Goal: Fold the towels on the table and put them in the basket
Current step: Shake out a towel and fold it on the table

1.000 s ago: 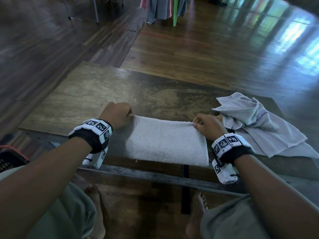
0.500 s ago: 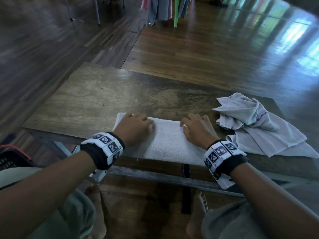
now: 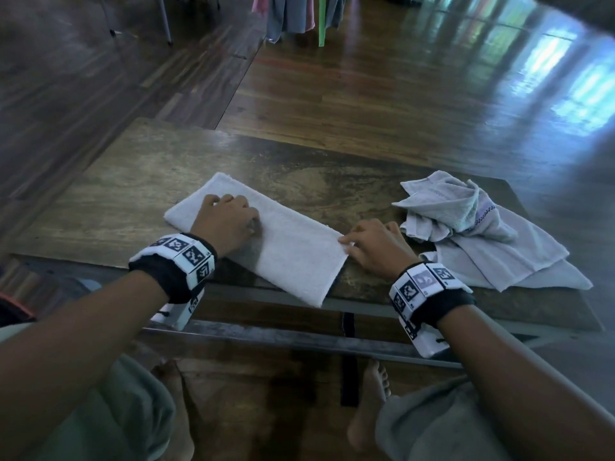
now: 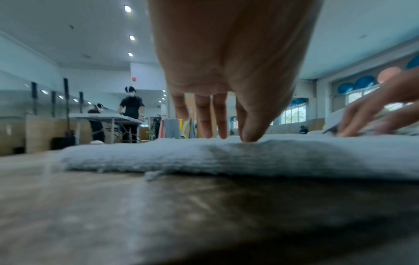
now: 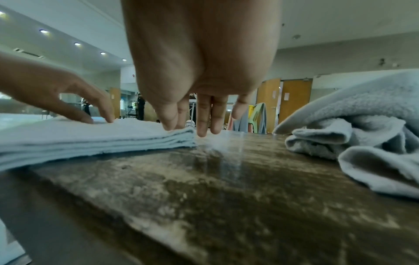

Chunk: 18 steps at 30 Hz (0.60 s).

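Note:
A folded white towel (image 3: 293, 257) lies slantwise on the wooden table (image 3: 133, 194), its left end farther from me. My left hand (image 3: 229, 217) presses down on the towel's left half with straight fingers (image 4: 221, 125). My right hand (image 3: 369, 247) is at the towel's near right corner; thumb and forefinger touch the top layer, and the other fingertips (image 5: 204, 125) rest on the table beside it. The stacked layers show in the right wrist view as the towel (image 5: 90, 139). A crumpled pile of pale towels (image 3: 472, 234) lies to the right. The basket's orange rim (image 3: 13, 306) peeks in at the far left.
The table's front edge has a metal rail (image 3: 299, 337) above my knees and bare feet. Bare tabletop lies behind and to the left of the towel. Clothes hang on a rack (image 3: 293, 15) across the wooden floor. People stand at another table (image 4: 108, 116) far off.
The folded towel has turned from lying along the front edge to slanting, left end farther away. My left hand moved forward with it; my right hand slid to the near right corner.

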Motion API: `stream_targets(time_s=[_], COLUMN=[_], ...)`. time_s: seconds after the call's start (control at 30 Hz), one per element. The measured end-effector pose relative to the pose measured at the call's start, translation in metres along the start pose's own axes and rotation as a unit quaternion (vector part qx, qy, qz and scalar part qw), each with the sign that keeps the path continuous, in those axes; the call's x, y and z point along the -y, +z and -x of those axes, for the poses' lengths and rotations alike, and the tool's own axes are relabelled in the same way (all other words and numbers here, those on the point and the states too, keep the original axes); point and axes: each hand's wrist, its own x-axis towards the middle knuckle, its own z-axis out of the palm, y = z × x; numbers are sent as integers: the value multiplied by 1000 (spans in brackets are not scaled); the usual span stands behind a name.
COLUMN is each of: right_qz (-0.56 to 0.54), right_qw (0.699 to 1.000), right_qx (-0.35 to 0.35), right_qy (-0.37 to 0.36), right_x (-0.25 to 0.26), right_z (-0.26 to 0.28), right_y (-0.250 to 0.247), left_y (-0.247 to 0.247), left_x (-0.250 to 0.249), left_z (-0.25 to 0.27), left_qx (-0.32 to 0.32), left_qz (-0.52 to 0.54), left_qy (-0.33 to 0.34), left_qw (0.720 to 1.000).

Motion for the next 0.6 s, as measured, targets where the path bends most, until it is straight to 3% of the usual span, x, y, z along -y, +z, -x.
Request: stream_targets(time_s=[0.07, 0.17, 0.23, 0.6], right_qz=[-16, -34, -32, -97], right_qw=[1000, 999, 998, 993], right_qx=[-10, -33, -19, 3], right_qy=[8, 25, 42, 64], right_x=[-3, -6, -7, -6], right_z=[-2, -6, -9, -16], right_y=[-1, -3, -3, -2], left_y=[1, 11, 20, 37], left_x=[-18, -47, -65, -91], left_z=[9, 33, 47, 59], left_qx=[10, -28, -50, -175], left_qz=[49, 121, 121, 76], left_qy=[85, 235, 285, 307], left_qw=[995, 964, 949, 932])
